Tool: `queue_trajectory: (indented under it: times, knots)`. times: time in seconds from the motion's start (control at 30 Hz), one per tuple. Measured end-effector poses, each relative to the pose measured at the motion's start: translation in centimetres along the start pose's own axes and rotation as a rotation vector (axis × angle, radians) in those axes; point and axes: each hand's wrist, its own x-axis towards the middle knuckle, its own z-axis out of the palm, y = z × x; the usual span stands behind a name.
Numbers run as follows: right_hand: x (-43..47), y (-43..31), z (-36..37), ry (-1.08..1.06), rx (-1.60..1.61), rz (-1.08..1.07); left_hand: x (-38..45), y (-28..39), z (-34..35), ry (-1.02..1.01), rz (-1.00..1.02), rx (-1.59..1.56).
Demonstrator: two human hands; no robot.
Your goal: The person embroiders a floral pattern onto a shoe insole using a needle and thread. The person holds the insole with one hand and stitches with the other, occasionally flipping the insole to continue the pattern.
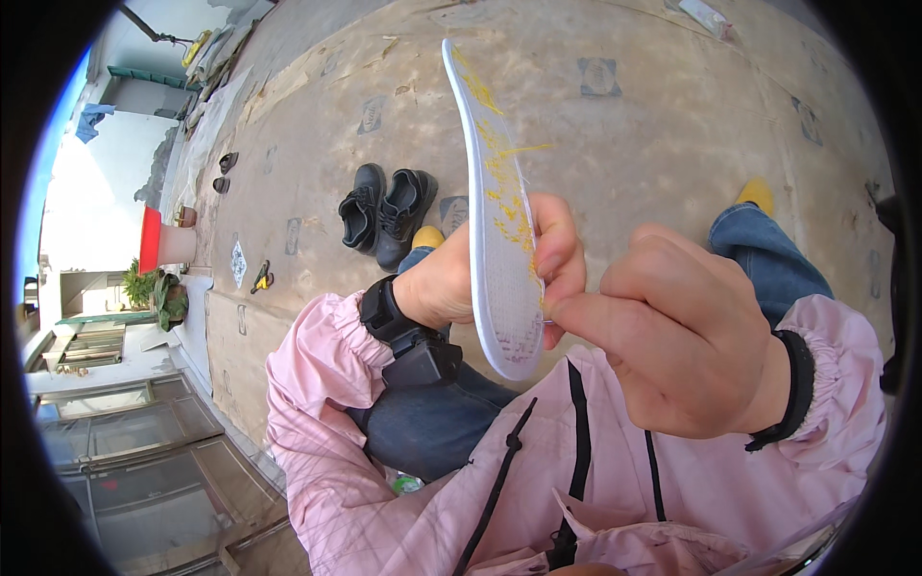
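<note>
A white cloth insole (pixel 497 216) with a bound white edge stands on its side before me. Short yellow thread stitches run down its face, and a loose yellow thread end sticks out from the upper part. Purplish marks show near the lower end. My left hand (pixel 443 277) grips the insole from behind, with its fingers curled around the right edge. My right hand (pixel 681 331) pinches a thin, needle-like sliver (pixel 547 322) at that edge, close to the left fingertips. Most of the sliver is hidden by the fingers.
Black shoes (pixel 387 214) stand on the covered floor (pixel 648 137) past my left knee. Yellow-handled scissors (pixel 262 277) lie farther left, near a red-rimmed bucket (pixel 167 241) and potted plants (pixel 170 299). A plastic packet (pixel 706 18) lies at the far edge.
</note>
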Motion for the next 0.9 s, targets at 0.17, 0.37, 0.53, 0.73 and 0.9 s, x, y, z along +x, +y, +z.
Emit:
queue_trajectory:
  times: [0.17, 0.37, 0.53, 0.73, 0.9]
  knots:
    - [-0.3, 0.4, -0.4, 0.001, 0.015, 0.009, 0.4, -0.3, -0.1, 0.016, 0.006, 0.079]
    - [-0.4, 0.3, 0.3, 0.012, 0.036, 0.045, 0.4, -0.4, -0.7, -0.028, 0.027, 0.05]
    - [0.1, 0.3, -0.1, -0.06, 0.04, 0.034, -0.3, -0.6, -1.2, -0.019, 0.086, 0.156]
    - [0.6, 0.1, 0.1, -0.129, 0.048, 0.199, -2.4, 0.5, 0.1, 0.16, 0.158, 0.339]
    - [0.7, -0.7, 1.6, -0.092, 0.098, 0.32, -4.0, -0.1, -0.4, 0.217, 0.204, 0.398]
